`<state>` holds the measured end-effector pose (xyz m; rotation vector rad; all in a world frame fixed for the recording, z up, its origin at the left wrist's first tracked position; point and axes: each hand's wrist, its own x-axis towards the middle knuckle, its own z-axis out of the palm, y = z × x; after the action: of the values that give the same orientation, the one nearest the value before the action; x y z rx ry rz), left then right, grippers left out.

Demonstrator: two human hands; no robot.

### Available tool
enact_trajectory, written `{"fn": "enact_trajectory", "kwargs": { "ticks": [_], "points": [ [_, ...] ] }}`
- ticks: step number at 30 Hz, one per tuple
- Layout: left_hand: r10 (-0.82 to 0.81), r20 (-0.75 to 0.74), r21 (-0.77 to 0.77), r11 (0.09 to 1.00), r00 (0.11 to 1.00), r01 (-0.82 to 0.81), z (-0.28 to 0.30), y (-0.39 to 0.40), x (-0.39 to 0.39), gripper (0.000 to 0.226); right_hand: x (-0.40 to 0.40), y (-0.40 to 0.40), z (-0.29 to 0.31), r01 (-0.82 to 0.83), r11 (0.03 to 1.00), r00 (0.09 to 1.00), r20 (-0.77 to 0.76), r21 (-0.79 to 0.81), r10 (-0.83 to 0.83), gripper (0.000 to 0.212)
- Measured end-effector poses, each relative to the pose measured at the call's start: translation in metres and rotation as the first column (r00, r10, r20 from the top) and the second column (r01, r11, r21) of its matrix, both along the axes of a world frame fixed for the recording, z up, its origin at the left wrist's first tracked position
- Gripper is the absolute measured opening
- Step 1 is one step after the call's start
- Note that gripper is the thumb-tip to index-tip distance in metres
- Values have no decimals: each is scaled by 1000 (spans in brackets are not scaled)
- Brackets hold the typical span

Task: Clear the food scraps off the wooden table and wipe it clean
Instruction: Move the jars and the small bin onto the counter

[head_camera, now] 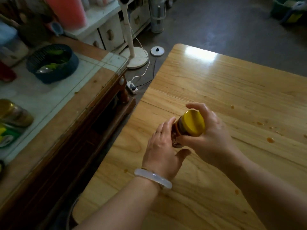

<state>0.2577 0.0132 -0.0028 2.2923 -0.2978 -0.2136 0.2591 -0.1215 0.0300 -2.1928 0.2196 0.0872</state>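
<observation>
Above the light wooden table (216, 83) I hold a jar of dark sauce with a yellow lid (193, 123), tilted toward me. My left hand (162, 146), with a ring and a pale bangle, grips the jar's glass body. My right hand (211, 135) curls round the lid from the right. Orange-brown sauce drips (270, 139) dot the table to the right of my hands, with smaller spots near the front and left edges.
A darker side table with a glass top (93, 75) stands to the left, bearing a dark basket of greens (53, 63) and a lidded jar (15, 113). On the floor beyond stand a fan base (137, 59), a power strip (132, 87) and cables.
</observation>
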Motion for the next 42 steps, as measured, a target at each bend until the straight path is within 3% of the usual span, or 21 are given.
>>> {"fn": "enact_trajectory", "kwargs": {
  "ticks": [11, 17, 23, 31, 37, 42],
  "points": [
    [326, 166, -237, 929, 931, -283, 7, 112, 15, 63, 23, 119, 11, -179, 984, 970, 165, -23, 180, 74],
    [453, 36, -356, 839, 891, -412, -8, 216, 14, 69, 42, 220, -4, -358, 928, 933, 60, 104, 354, 81],
    [535, -16, -365, 783, 845, -503, -21, 313, 27, 65, 64, 321, -17, -469, 865, 883, 66, 177, 465, 58],
    [481, 199, -42, 874, 854, -483, -29, 437, 61, 67, 101, 442, -47, -392, 895, 919, 47, 214, 392, 59],
    [287, 344, 236, 895, 894, -378, -40, 482, 70, 75, 131, 495, -84, -301, 944, 947, -77, 134, 313, 55],
    [161, 309, 370, 888, 937, -274, -59, 500, 80, 66, 147, 522, -103, -283, 955, 944, -147, 91, 294, 42]
  ]
}}
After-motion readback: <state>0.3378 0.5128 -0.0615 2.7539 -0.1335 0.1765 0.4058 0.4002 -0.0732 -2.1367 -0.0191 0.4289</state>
